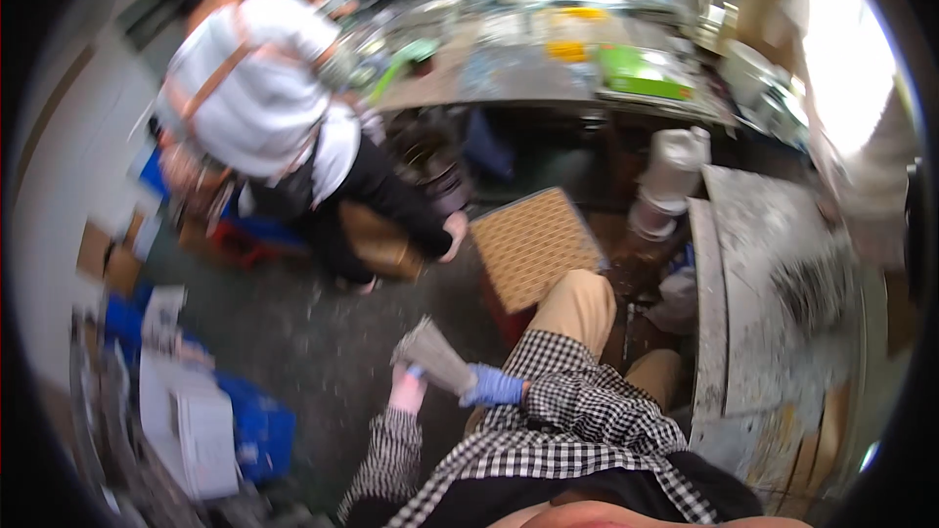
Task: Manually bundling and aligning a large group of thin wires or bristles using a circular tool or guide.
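Note:
A bundle of thin grey strips (432,352) is held between my two hands, a little above my lap and tilted up to the left. My left hand (409,387), pink at the wrist with some blue showing at the fingers, is closed on the bundle's left side. On its lower right end my right hand (492,386), in a blue glove, is closed too. The strips' exact kind is too blurred to tell. A heap of similar grey strips (814,288) lies on the worn grey worktable (758,210) to my right.
A co-worker (259,88) stands at a long bench (528,83) ahead on the left. A square stool with a woven-pattern top (536,244) is before my knee. White buckets (670,171) stand under the bench end. Blue crates (259,425) and a white box (186,420) are at left.

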Available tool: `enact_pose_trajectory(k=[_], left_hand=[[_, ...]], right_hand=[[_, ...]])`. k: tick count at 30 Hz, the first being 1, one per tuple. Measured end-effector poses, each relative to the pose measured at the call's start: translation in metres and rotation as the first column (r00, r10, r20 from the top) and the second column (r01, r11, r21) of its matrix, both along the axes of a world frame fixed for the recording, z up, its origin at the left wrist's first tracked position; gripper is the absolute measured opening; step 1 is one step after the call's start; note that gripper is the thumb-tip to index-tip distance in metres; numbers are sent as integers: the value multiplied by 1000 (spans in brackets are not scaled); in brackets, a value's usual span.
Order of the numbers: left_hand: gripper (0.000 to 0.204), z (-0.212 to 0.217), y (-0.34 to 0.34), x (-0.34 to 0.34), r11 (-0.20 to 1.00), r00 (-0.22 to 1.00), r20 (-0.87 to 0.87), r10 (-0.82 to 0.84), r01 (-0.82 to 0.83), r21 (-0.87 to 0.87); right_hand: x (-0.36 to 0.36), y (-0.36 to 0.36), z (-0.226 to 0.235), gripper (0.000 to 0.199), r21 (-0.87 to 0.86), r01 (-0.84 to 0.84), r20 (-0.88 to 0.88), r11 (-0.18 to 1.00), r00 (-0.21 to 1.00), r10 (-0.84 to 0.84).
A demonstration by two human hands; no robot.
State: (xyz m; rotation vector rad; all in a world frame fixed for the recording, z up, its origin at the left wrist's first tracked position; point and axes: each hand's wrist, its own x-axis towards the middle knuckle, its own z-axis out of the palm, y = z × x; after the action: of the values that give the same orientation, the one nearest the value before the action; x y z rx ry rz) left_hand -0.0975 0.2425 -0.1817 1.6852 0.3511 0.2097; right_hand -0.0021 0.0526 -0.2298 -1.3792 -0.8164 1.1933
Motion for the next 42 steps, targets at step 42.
enact_pose_trajectory(k=[42], left_hand=[[45, -29, -20, 24, 709, 958, -101, 270, -268, -652]], right_hand=[[-3, -14, 30, 27, -98, 196, -467, 976, 857, -219]])
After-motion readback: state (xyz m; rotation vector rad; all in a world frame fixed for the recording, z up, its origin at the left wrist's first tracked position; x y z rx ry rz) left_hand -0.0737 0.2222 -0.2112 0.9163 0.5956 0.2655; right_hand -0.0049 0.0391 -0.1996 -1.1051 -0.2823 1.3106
